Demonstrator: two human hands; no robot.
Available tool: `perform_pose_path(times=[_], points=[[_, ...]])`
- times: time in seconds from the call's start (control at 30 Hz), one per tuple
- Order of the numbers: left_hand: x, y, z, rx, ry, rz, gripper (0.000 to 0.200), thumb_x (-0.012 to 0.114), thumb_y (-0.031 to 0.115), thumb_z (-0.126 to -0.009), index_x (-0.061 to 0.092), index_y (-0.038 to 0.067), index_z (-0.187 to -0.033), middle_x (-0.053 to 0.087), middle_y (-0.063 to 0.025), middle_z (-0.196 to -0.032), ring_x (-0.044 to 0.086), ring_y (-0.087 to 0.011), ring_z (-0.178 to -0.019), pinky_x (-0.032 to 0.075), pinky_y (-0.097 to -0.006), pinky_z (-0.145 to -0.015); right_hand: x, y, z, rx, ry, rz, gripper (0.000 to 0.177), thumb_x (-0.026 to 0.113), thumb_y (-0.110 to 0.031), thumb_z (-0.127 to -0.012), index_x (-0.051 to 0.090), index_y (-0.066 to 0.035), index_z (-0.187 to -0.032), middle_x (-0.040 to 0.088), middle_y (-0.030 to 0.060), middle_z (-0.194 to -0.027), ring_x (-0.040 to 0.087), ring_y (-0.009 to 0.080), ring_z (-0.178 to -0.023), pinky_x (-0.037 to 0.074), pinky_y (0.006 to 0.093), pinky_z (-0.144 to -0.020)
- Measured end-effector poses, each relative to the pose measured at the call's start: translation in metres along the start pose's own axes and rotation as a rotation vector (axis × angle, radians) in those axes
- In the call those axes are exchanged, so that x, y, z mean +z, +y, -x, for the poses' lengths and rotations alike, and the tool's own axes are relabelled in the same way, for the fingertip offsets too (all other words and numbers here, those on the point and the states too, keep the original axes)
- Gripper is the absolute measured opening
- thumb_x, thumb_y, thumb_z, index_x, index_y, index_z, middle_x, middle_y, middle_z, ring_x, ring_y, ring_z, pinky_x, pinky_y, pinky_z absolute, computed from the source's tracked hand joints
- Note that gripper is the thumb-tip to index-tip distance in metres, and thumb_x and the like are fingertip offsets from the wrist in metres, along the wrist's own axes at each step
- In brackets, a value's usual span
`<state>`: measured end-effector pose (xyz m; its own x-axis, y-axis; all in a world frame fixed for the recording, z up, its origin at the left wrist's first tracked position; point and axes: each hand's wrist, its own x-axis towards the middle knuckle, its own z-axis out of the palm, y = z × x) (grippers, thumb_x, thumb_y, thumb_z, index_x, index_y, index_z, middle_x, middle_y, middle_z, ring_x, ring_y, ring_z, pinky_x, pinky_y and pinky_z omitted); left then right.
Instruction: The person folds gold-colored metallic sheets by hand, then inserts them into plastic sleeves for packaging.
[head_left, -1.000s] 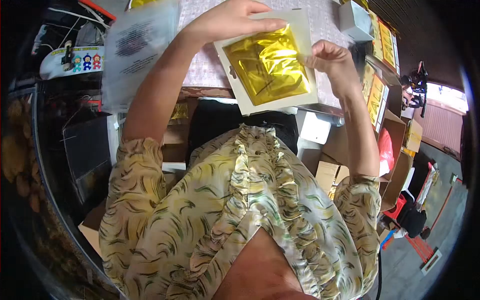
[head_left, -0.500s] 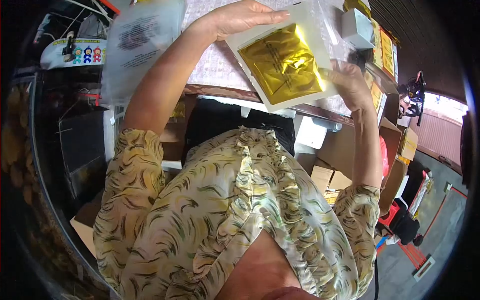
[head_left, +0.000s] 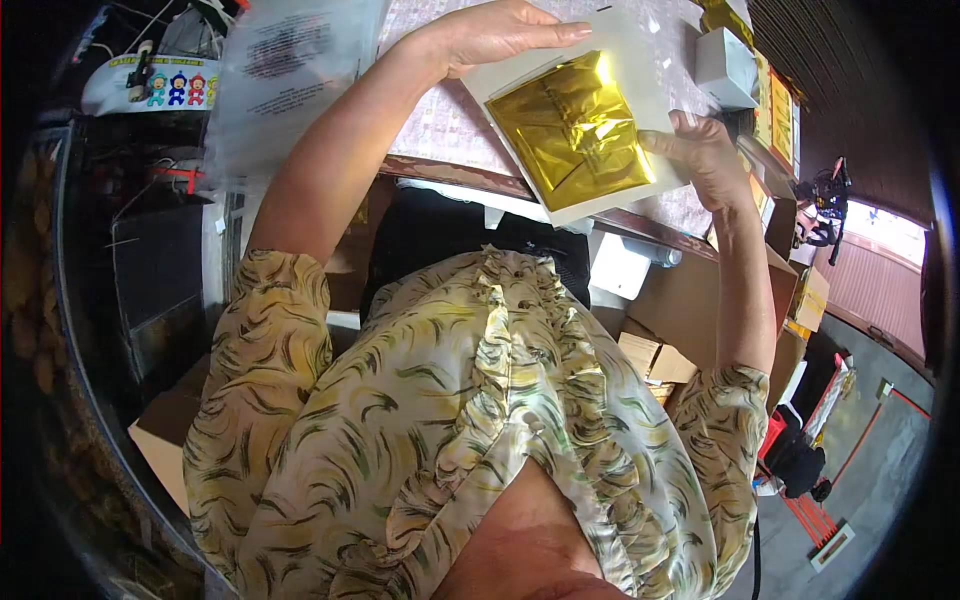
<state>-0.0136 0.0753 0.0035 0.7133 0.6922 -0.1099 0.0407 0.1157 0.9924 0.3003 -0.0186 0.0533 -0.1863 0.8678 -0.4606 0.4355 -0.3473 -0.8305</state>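
A shiny gold foil packet (head_left: 575,135) lies flat inside a frosted plastic bag (head_left: 645,70), tilted over the table's front edge. My left hand (head_left: 500,38) grips the bag at its upper left, with the thumb stretched along the top and the other fingers partly hidden. At the right edge my right hand (head_left: 705,160) pinches the bag, its thumb on the front beside the gold packet. Faint dark print shows on the foil, too blurred to read.
Printed clear plastic bags (head_left: 290,90) hang over the table's left side. A light patterned cloth (head_left: 430,125) covers the table. At the right stand a white box (head_left: 725,68) and orange cartons (head_left: 775,110). Open cardboard boxes (head_left: 670,305) sit below the table edge.
Both hands and the bag have shifted slightly right in view. My right thumb has moved a little, and the foil packet looks flatter and more evenly lit inside the bag.
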Motion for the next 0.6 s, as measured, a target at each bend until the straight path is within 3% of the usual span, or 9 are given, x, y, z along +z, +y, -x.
perform_pose_path(times=[0.07, 0.13, 0.17, 0.23, 0.3, 0.37, 0.43, 0.5, 0.6], points=[[-0.007, -0.005, 0.001, -0.007, -0.026, -0.003, 0.045, 0.064, 0.040, -0.103, 0.074, -0.002, -0.117, 0.076, -0.0066, -0.105, 0.066, -0.0125, -0.095, 0.052, -0.0293, -0.087, 0.001, -0.003, -0.001, -0.016, -0.006, -0.031, 0.026, 0.088, -0.012, -0.081, 0.077, -0.001, -0.101, 0.077, 0.0059, -0.098, 0.069, 0.0104, -0.083, 0.054, 0.0263, -0.075], [-0.005, -0.005, 0.006, -0.029, 0.001, -0.153, 0.054, 0.074, 0.053, -0.092, 0.075, 0.002, -0.111, 0.076, -0.0081, -0.099, 0.073, -0.0142, -0.087, 0.058, -0.0281, -0.078, 0.004, -0.003, -0.003, -0.026, -0.002, -0.069, 0.025, 0.088, -0.014, -0.081, 0.078, -0.001, -0.101, 0.077, 0.0054, -0.097, 0.068, 0.0102, -0.083, 0.053, 0.0259, -0.074], [-0.001, -0.005, 0.005, -0.027, -0.013, -0.158, 0.054, 0.074, 0.053, -0.092, 0.075, 0.002, -0.111, 0.076, -0.0081, -0.099, 0.073, -0.0142, -0.087, 0.058, -0.0281, -0.078, 0.005, 0.000, -0.007, -0.056, -0.009, -0.059, 0.025, 0.086, -0.017, -0.083, 0.078, -0.001, -0.102, 0.077, 0.0055, -0.097, 0.068, 0.0106, -0.084, 0.053, 0.0255, -0.074], [0.008, -0.003, 0.003, -0.041, 0.145, -0.215, 0.048, 0.076, 0.044, -0.093, 0.074, -0.001, -0.112, 0.075, -0.0086, -0.103, 0.073, -0.0160, -0.093, 0.058, -0.0290, -0.083, 0.005, 0.008, -0.012, -0.087, -0.001, -0.055, 0.026, 0.085, -0.020, -0.086, 0.078, -0.002, -0.102, 0.076, 0.0056, -0.097, 0.068, 0.0109, -0.085, 0.053, 0.0251, -0.073], [0.012, 0.001, 0.008, 0.072, 0.134, -0.222, 0.047, 0.077, 0.037, -0.093, 0.071, -0.004, -0.116, 0.074, -0.0094, -0.109, 0.072, -0.0169, -0.096, 0.058, -0.0289, -0.085, 0.009, 0.010, -0.016, -0.068, 0.154, -0.268, 0.032, 0.080, -0.026, -0.090, 0.076, -0.002, -0.110, 0.076, 0.0068, -0.099, 0.069, 0.0122, -0.087, 0.053, 0.0262, -0.075], [0.017, -0.005, 0.015, -0.090, 0.306, 0.155, 0.052, 0.081, 0.032, -0.090, 0.067, -0.002, -0.127, 0.074, -0.0117, -0.114, 0.071, -0.0187, -0.102, 0.054, -0.0329, -0.097, 0.018, 0.009, -0.013, -0.056, 0.282, -0.372, 0.033, 0.075, -0.032, -0.096, 0.075, -0.003, -0.110, 0.076, 0.0088, -0.102, 0.069, 0.0141, -0.088, 0.054, 0.0291, -0.078], [0.013, -0.030, 0.015, -0.022, 0.293, 0.203, 0.054, 0.080, 0.031, -0.091, 0.065, -0.005, -0.128, 0.072, -0.0137, -0.118, 0.070, -0.0199, -0.106, 0.054, -0.0341, -0.097, 0.028, 0.027, -0.020, -0.099, 0.455, -0.602, 0.031, 0.071, -0.032, -0.099, 0.074, -0.004, -0.111, 0.076, 0.0099, -0.104, 0.070, 0.0163, -0.088, 0.055, 0.0326, -0.080], [0.020, -0.036, 0.020, -0.055, 0.344, 0.364, 0.053, 0.079, 0.030, -0.092, 0.064, -0.006, -0.129, 0.070, -0.0146, -0.122, 0.067, -0.0198, -0.112, 0.054, -0.0346, -0.097, 0.042, 0.038, -0.027, -0.185, 0.406, -0.525, 0.018, 0.067, -0.016, -0.101, 0.071, -0.003, -0.112, 0.075, 0.0097, -0.100, 0.069, 0.0150, -0.082, 0.057, 0.0284, -0.074], [0.014, -0.043, 0.027, -0.050, 0.335, 0.362, 0.049, 0.077, 0.027, -0.094, 0.064, -0.006, -0.128, 0.068, -0.0153, -0.124, 0.065, -0.0211, -0.116, 0.052, -0.0349, -0.099, 0.053, 0.050, -0.038, -0.264, 0.373, -0.707, 0.011, 0.069, -0.009, -0.098, 0.072, -0.001, -0.105, 0.074, 0.0077, -0.095, 0.068, 0.0122, -0.078, 0.055, 0.0245, -0.070]])
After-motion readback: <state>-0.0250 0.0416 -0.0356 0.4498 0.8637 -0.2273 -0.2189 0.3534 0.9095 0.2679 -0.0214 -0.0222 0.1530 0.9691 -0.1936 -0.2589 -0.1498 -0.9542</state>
